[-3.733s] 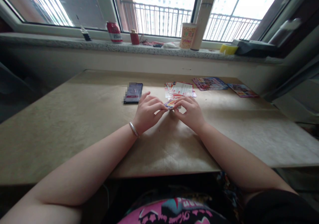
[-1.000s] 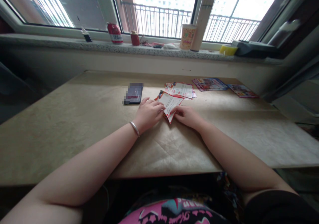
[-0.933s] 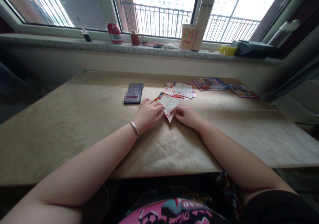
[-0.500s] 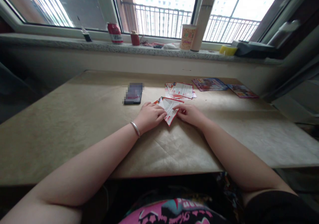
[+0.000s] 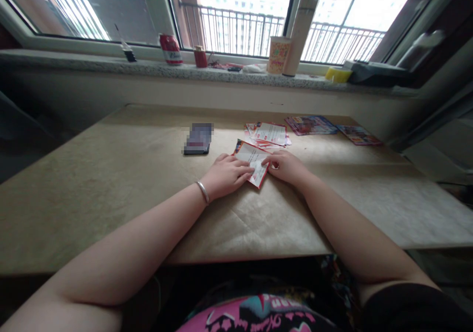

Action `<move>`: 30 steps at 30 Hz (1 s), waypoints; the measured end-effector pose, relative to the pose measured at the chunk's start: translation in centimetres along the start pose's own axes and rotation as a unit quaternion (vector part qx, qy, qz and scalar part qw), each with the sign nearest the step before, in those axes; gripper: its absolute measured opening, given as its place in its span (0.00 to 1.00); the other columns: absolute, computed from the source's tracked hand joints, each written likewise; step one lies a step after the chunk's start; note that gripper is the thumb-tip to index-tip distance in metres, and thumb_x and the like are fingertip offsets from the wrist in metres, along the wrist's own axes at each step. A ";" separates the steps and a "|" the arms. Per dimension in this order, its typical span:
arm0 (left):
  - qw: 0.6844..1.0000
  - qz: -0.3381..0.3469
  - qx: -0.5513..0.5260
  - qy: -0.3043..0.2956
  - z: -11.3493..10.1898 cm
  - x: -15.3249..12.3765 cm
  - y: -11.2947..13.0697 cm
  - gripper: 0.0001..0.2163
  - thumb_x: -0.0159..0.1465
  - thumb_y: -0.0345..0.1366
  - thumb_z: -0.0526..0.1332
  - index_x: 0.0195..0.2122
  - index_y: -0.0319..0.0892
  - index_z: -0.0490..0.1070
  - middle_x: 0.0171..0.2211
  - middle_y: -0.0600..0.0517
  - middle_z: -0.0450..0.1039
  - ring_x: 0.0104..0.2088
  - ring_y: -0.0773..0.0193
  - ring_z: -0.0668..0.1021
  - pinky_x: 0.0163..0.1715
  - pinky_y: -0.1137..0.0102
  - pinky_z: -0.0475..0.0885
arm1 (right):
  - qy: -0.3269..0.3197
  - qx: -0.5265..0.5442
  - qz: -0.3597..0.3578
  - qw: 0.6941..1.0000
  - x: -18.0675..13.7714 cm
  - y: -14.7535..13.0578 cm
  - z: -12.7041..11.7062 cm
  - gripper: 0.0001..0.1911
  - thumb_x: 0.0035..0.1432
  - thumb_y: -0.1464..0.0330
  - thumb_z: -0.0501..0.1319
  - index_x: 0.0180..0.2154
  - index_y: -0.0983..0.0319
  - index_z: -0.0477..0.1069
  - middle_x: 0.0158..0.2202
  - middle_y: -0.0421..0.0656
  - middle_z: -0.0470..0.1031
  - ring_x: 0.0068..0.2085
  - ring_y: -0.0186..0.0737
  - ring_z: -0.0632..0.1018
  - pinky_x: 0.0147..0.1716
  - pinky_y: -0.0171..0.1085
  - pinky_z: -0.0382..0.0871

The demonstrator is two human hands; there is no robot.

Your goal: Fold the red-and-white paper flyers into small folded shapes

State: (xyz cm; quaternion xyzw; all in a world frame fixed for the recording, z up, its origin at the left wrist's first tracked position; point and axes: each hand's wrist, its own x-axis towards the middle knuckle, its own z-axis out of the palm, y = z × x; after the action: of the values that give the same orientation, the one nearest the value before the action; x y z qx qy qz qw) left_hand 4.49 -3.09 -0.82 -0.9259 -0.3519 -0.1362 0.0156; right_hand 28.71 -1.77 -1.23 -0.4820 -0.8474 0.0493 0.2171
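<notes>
A white leaflet with red edges (image 5: 253, 162) lies on the brown paper-covered table (image 5: 111, 174), partly folded. My left hand (image 5: 226, 173), with a silver bangle at the wrist, presses its fingers down on the leaflet's left part. My right hand (image 5: 288, 167) pinches the leaflet's right edge with curled fingers. Just behind lies a small pile of similar leaflets (image 5: 268, 132).
A dark phone (image 5: 198, 139) lies left of the leaflets. Colourful leaflets (image 5: 310, 124) and another one (image 5: 358, 134) lie at the far right. On the windowsill (image 5: 92, 65) stand a red can (image 5: 170, 49), a small red jar (image 5: 200, 56), a patterned cup (image 5: 278, 53) and a tall tube (image 5: 298, 26).
The small folded leaflet between both hands was opened out into a larger sheet, then turned and pressed flatter. Both hands shifted slightly right with it.
</notes>
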 end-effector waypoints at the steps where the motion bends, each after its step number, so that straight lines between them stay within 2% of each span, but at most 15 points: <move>1: 1.000 0.003 0.005 0.001 0.0 -0.1 0.1 0.17 0.70 0.46 0.47 0.52 0.57 0.72 0.53 0.56 0.73 0.52 0.57 0.71 0.55 0.59 0.56 | -0.004 0.002 0.000 1.000 0.0 0.1 0.0 0.11 0.52 0.72 0.61 0.37 0.58 0.79 0.28 0.41 0.73 0.32 0.38 0.71 0.36 0.36 0.63; 7: 0.999 0.010 0.037 0.007 0.2 -0.3 0.6 0.17 0.69 0.47 0.48 0.55 0.58 0.69 0.54 0.54 0.71 0.53 0.55 0.70 0.55 0.58 0.54 | -0.022 -0.002 -0.007 1.000 -0.1 0.1 -0.3 0.12 0.53 0.73 0.60 0.38 0.59 0.79 0.27 0.41 0.73 0.32 0.37 0.71 0.35 0.35 0.63; 12: 0.999 0.019 0.027 0.005 0.1 -0.1 0.6 0.17 0.70 0.47 0.47 0.53 0.57 0.71 0.52 0.54 0.72 0.53 0.57 0.70 0.58 0.58 0.53 | -0.031 -0.005 -0.011 0.999 -0.2 -0.4 -0.3 0.12 0.54 0.71 0.60 0.38 0.58 0.80 0.31 0.42 0.74 0.34 0.38 0.72 0.37 0.36 0.64; 18: 0.999 0.030 0.020 -0.007 -0.3 0.0 0.5 0.17 0.70 0.46 0.46 0.52 0.57 0.72 0.51 0.53 0.72 0.52 0.57 0.70 0.59 0.58 0.53 | -0.034 -0.004 -0.039 0.999 -0.3 -0.8 -0.6 0.12 0.55 0.71 0.60 0.39 0.56 0.81 0.32 0.43 0.74 0.35 0.39 0.73 0.38 0.37 0.65; 23: 0.999 0.043 0.027 -0.015 -0.2 -0.1 0.5 0.18 0.71 0.47 0.46 0.55 0.58 0.70 0.53 0.53 0.71 0.54 0.57 0.69 0.61 0.57 0.52 | -0.043 0.004 -0.064 0.997 -0.4 -0.9 -0.9 0.13 0.54 0.72 0.60 0.39 0.57 0.80 0.32 0.42 0.74 0.34 0.38 0.73 0.36 0.36 0.64; 30: 0.998 0.047 0.029 -0.001 0.3 -0.2 0.8 0.19 0.69 0.48 0.48 0.56 0.54 0.68 0.53 0.50 0.70 0.55 0.56 0.68 0.63 0.55 0.49 | -0.048 -0.008 -0.045 0.998 -0.2 -1.2 -1.2 0.09 0.54 0.72 0.61 0.35 0.59 0.79 0.31 0.43 0.74 0.35 0.39 0.73 0.37 0.36 0.63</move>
State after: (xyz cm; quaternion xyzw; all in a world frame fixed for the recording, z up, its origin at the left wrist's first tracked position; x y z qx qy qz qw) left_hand 4.95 -3.81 -1.16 -0.9407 -0.3119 -0.1246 0.0483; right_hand 28.39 -2.75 0.12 -0.4418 -0.8782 0.0557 0.1745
